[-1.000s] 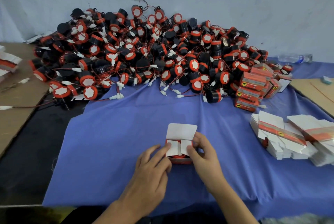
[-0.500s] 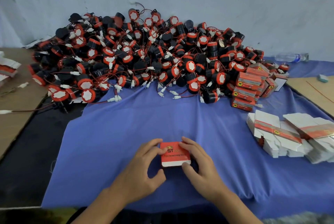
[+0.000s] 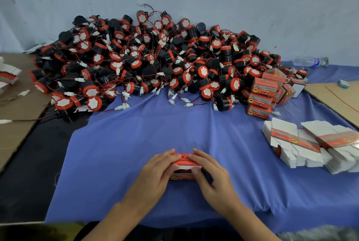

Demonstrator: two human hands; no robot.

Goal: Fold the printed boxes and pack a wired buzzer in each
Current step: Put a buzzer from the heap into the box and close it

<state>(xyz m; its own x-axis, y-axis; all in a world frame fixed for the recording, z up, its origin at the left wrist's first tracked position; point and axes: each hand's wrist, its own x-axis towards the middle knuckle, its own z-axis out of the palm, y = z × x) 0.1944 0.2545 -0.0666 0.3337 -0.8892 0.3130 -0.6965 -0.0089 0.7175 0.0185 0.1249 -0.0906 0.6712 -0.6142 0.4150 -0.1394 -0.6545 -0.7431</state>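
At six o'clock on the counter (image 3: 126, 153), one printed box (image 3: 184, 162) lies long axis nine-to-three, opening toward six; left hand (image 3: 155, 174) and right hand (image 3: 211, 178) both grasp it. Buzzers (image 3: 155, 62) beyond counting at twelve.

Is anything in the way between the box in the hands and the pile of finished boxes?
Nothing visible. The left hand and right hand hold the box; only bare blue cloth lies between it and the packed boxes. The flat boxes sit further right, off that line.

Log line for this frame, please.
object: small red printed cardboard box, near end open; left hand: grips box; right hand: grips box; surface: blue cloth
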